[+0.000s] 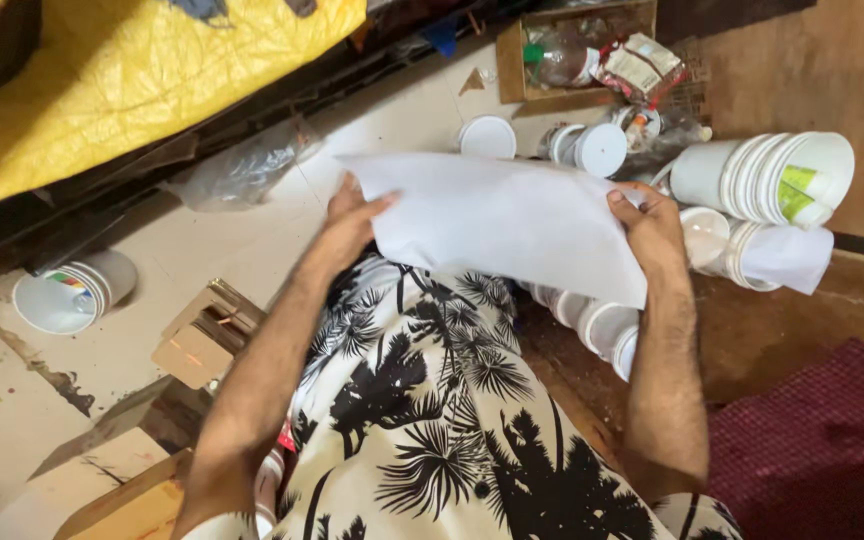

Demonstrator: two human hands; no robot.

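I am holding a white sheet of paper (502,220) out in front of me at the centre of the frame, over my lap and my palm-print shirt (432,420). My left hand (350,225) grips its left edge, fingers closed over the top of the sheet, and my right hand (652,230) pinches its right edge the same way.

Below me is a pale tiled floor (252,250), stained and scuffed toward the lower left. A yellow plastic sheet (132,80) fills the upper left of the frame. A stack of white cups (72,290) lies on its side at the left, and pieces of cardboard (202,340) sit near my left forearm. At the upper right lies a larger stack of white bowls (772,180) on its side, with round white lids (487,135) near it and a cardboard box (572,50) of wrappers at the top. A dark red mat (822,440) covers the lower right corner, beside brown wooden boards (802,70).
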